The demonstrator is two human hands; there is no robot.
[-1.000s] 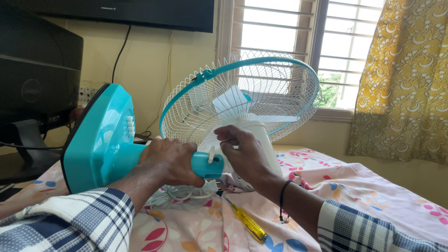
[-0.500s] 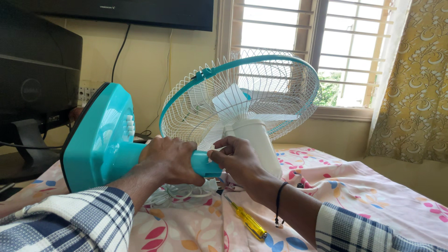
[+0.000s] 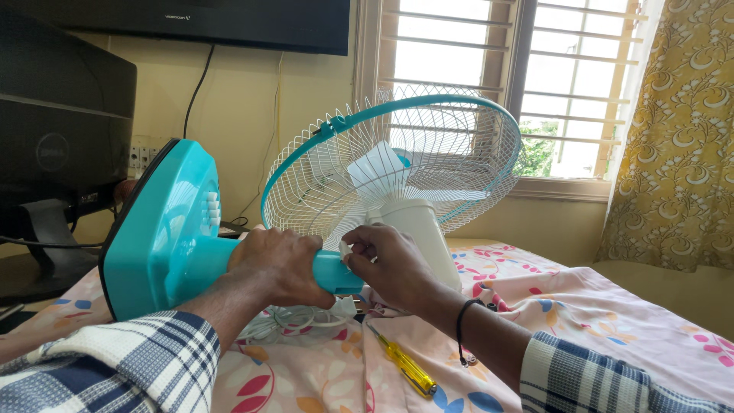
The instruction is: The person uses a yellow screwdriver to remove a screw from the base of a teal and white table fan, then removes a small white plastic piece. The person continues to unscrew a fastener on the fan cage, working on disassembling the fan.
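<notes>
A teal and white table fan lies tipped on its side over a bed. Its round teal base (image 3: 164, 229) faces left and its wire grille (image 3: 397, 160) with white blades faces the window. My left hand (image 3: 279, 264) is wrapped around the teal stem (image 3: 336, 271). My right hand (image 3: 390, 264) pinches a small white part at the joint where the stem meets the white motor housing (image 3: 417, 229). The fan's white cord and plug (image 3: 306, 317) lie coiled under the stem.
A yellow-handled screwdriver (image 3: 405, 365) lies on the floral bedsheet (image 3: 596, 321) below my right wrist. A dark monitor (image 3: 61, 138) stands at the left. A barred window (image 3: 497, 76) and a yellow patterned curtain (image 3: 680, 138) are behind the fan.
My right hand has dropped from the motor housing to the joint at the stem. The fan head has tilted slightly. My left hand keeps its grip.
</notes>
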